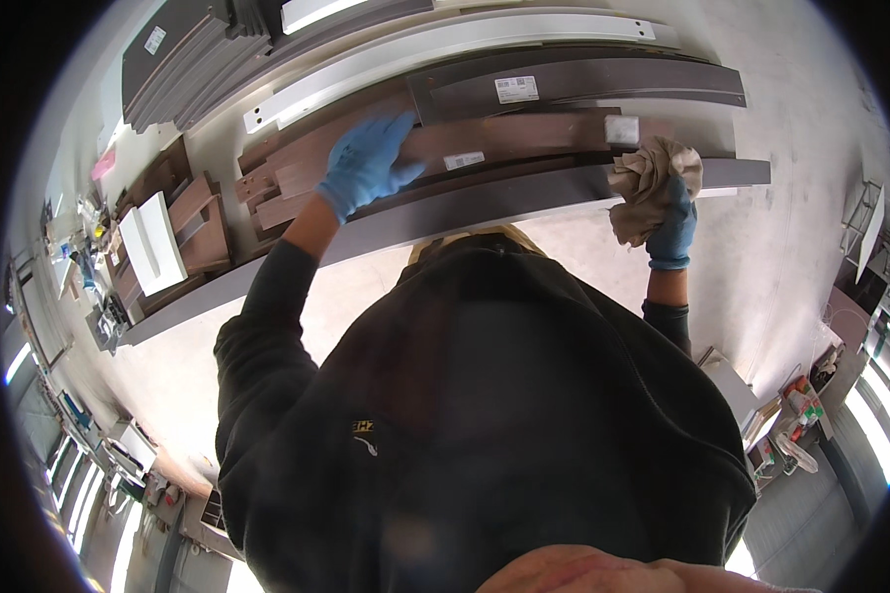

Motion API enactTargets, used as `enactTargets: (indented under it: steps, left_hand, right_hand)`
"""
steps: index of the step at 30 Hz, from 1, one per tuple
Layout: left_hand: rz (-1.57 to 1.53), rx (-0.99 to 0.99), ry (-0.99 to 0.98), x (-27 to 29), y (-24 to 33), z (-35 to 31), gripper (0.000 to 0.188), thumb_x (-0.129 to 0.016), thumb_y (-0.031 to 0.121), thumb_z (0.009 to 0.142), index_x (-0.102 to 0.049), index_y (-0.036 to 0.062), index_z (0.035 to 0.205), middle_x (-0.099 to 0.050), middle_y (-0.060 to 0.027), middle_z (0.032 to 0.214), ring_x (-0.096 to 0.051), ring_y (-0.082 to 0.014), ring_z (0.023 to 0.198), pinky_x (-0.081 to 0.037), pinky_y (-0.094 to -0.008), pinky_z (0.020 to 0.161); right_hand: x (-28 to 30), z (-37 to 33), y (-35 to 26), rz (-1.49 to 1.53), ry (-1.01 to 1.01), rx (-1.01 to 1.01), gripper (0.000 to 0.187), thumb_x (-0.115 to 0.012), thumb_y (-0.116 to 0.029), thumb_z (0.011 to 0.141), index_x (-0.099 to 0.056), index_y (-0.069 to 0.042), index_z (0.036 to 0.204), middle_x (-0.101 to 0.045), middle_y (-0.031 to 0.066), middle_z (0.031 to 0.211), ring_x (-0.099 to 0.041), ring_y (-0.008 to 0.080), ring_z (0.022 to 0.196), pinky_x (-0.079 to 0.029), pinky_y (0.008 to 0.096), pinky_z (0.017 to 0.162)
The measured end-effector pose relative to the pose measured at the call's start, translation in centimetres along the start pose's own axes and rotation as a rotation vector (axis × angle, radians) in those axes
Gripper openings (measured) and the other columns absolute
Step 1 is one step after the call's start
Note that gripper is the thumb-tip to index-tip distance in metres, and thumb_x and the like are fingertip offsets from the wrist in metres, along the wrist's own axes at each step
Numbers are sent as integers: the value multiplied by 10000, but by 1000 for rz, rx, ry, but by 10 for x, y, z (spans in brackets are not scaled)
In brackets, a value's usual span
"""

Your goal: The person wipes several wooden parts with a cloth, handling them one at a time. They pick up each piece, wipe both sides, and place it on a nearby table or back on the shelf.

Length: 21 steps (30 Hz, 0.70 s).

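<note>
Wears a loose, black, long-sleeved top (544, 395), soft and matt-looking. Bears a small yellow-and-dark patch (363, 427) on the left side of the chest, with a short, pale squiggle (368, 447) just beneath. Creases heavily around the elbow of the left sleeve (267, 306); ends above the wrist there, as at the right sleeve (668, 321). Has thin, light-blue gloves on the left hand (366, 163) and right hand (672, 235), close-fitting, cuffed at the wrist. Shows tan material (427, 247) beyond the top's front edge, of unclear kind.

Bright strips of light (871, 431) flank the pale floor (786, 237).
</note>
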<state>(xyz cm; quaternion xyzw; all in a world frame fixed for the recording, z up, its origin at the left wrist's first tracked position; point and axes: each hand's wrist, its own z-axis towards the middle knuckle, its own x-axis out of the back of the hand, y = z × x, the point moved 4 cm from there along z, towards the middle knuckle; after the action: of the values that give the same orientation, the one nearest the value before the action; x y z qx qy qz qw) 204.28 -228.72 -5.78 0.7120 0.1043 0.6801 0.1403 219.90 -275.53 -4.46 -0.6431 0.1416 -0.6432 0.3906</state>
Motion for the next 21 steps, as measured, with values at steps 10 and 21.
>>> enactTargets:
  steps: [10,21]
  left_hand:
    - [27,125,-187,-4,-44,-53,833,-799,372,815,-455,52,1502,-612,-192,1283,-585,-378,1194,-476,-478,1038]
    - [204,90,-385,-3,-26,-48,885,-808,333,831,-380,45,1550,-585,-195,1353,-589,-365,1214,-478,-475,1049]
  right_hand:
    - [-24,12,7,231,-82,-54,435,-500,-176,1078,-547,48,1449,-633,161,1410,-600,238,1288,-466,347,1099]
    - [-37,13,-11,674,-38,-389,432,-516,-288,1091,-629,28,1362,-689,118,1254,-632,168,1132,-510,310,982]
